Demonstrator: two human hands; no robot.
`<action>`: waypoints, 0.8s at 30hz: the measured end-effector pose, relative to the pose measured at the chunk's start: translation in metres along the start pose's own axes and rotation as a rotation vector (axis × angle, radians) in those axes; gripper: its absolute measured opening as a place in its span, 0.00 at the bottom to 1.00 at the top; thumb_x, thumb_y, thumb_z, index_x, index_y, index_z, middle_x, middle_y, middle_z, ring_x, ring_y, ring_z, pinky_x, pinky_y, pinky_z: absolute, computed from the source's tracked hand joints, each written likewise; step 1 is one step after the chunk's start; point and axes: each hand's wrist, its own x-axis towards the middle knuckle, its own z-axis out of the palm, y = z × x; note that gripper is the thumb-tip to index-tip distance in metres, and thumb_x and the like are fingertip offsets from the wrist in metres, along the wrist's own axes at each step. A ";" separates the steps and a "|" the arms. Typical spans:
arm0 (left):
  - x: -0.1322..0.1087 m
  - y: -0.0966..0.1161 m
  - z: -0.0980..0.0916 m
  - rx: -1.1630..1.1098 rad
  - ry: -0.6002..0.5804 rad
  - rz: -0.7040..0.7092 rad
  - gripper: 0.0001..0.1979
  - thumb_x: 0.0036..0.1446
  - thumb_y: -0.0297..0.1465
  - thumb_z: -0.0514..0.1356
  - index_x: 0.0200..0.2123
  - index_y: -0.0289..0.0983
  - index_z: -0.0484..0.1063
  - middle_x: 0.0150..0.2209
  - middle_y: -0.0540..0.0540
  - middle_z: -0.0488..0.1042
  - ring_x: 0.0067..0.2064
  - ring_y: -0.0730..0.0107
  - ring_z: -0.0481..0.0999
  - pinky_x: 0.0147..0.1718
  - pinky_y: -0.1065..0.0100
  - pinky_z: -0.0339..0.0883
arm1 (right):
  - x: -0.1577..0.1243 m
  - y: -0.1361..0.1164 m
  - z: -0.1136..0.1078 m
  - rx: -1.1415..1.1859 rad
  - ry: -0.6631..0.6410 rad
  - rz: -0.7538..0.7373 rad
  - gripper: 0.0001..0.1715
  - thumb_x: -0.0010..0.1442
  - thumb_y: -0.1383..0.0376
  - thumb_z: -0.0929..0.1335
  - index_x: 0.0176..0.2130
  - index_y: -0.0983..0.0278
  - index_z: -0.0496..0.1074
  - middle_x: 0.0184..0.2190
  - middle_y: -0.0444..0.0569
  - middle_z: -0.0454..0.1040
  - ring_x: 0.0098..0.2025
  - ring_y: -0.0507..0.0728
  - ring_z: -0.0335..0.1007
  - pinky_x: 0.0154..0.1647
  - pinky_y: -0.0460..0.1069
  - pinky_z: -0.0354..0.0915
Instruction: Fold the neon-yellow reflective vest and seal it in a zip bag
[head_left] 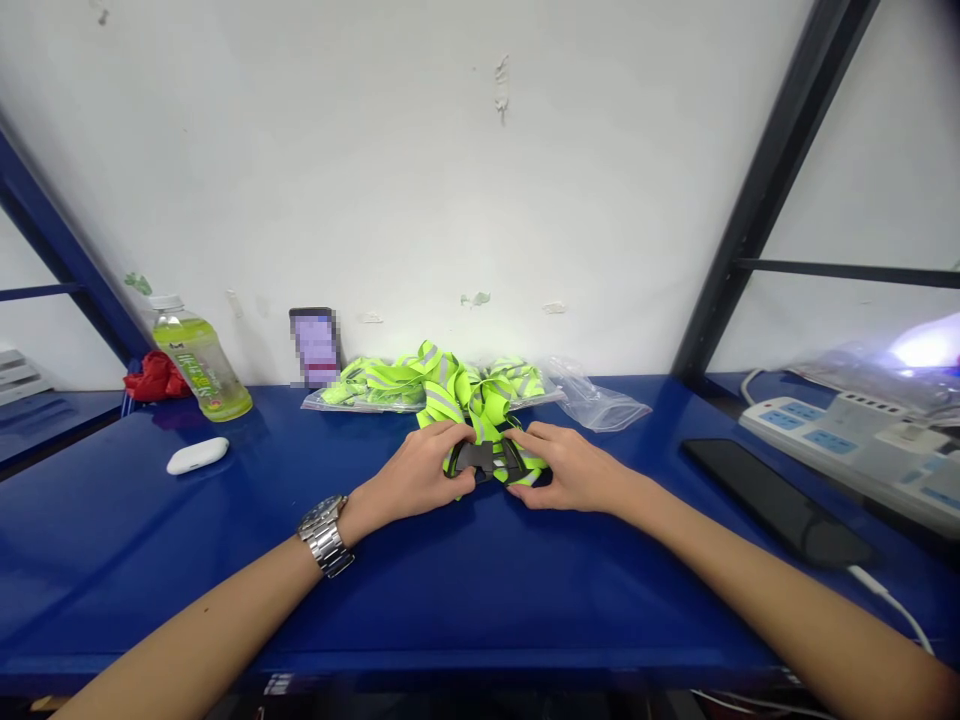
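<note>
Between my two hands is a black plastic side-release buckle on neon-yellow reflective webbing [444, 385]. My left hand [427, 462] is closed on the left half of the buckle [475, 457], thumb below and fingers above. Gripping the right half [513, 460] is my right hand [562, 465]. The halves sit close together in line; whether they are latched I cannot tell. Behind my hands the webbing is heaped up, with more of it on clear plastic bags [367, 402] by the wall. A metal watch [326, 535] is on my left wrist.
On the left stand a green drink bottle [202, 360], a red bundle [156, 378] and a white earbud case [198, 456]. A phone [316, 347] leans on the wall. To the right lie a clear bag [600, 402], a cabled black phone [780, 500] and a power strip [847, 450].
</note>
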 end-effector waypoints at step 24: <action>-0.002 0.003 -0.002 -0.026 0.137 -0.153 0.24 0.54 0.35 0.59 0.53 0.42 0.58 0.45 0.46 0.76 0.25 0.74 0.71 0.34 0.69 0.65 | -0.002 0.007 -0.002 -0.056 0.196 -0.030 0.24 0.51 0.60 0.71 0.45 0.67 0.67 0.32 0.53 0.71 0.33 0.60 0.68 0.31 0.51 0.63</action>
